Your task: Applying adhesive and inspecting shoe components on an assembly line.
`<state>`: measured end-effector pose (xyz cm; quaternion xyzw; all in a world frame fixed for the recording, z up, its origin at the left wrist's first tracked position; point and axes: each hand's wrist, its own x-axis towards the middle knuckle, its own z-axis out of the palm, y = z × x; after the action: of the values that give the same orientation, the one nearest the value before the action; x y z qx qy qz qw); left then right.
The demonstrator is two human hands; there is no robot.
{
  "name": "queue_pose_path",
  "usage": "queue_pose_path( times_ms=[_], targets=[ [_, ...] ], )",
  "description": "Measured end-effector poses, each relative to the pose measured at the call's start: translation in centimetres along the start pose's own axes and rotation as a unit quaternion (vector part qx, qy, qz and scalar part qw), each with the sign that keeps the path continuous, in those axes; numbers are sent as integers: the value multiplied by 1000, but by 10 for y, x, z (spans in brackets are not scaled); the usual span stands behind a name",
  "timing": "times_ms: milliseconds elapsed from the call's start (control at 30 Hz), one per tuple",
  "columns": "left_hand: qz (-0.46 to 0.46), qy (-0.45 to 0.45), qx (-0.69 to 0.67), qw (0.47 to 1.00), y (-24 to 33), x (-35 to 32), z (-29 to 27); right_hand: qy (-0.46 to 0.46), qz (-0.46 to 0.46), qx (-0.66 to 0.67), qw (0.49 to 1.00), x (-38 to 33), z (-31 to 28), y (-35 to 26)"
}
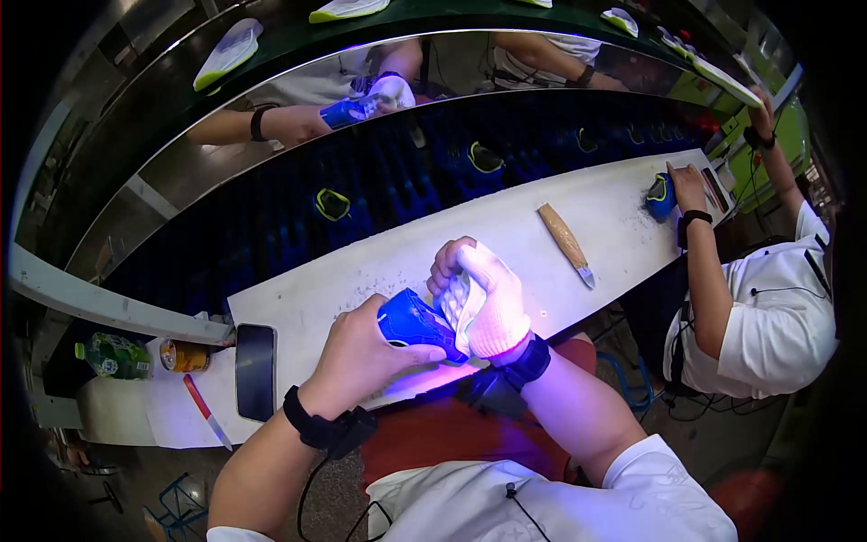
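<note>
Shoe-making workshop. Evidence: blue shoes [486,158] in a row behind the long white desk [506,226]; loose soles [230,52] on the shelf above; co-worker [768,307] stationed alongside.

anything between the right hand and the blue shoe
Only the white glove on the right hand; nothing else visible separates it from the blue shoe in the left hand. The wooden-handled knife lies farther right.

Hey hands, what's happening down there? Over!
Left grip: holding blue shoe. Right grip: gloved, at the shoe. Wooden-handled knife: lying apart, to the right.
</note>
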<state>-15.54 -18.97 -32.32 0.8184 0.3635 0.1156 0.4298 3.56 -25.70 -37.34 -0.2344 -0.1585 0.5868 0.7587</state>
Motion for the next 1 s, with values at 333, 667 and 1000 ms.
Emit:
queue_pose_path(
  times_ms=[333,667,1000],
  targets=[
    [-62,-41,25,997,28,25,1,-71,69,-414,905,7,25,-26],
    [156,-54,309,937,71,12,39,-93,-37,-366,925,-39,-4,-50],
    [297,-77,222,926,48,-19,47,-56,-94,-558,823,-125,-2,-57]
  ],
)
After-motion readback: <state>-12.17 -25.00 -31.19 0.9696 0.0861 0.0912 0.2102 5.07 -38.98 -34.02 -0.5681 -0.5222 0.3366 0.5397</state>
